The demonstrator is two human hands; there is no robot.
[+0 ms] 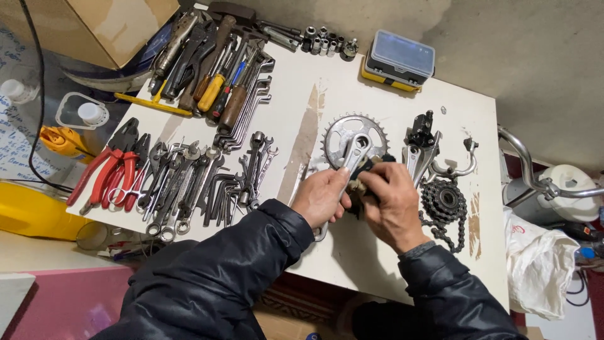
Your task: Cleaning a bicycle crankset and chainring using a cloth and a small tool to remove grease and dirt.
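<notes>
My left hand (322, 196) grips a silver crank arm (353, 155) that lies over a toothed chainring (343, 130) on the white board (371, 252). Just to its right, my right hand (393, 201) closes on a small dark part (372, 165) pressed against the crank; what that part is stays mostly hidden by my fingers. Both hands touch at the middle of the board. Dark jacket sleeves cover both arms.
Wrenches and hex keys (189, 182) and red-handled pliers (107, 170) lie at the left, screwdrivers and hammers (214, 69) at the back. A sprocket cluster with chain (444, 204), a derailleur (421, 145), sockets (324, 41) and a small parts box (399, 60) sit around. A handlebar (535, 176) is at right.
</notes>
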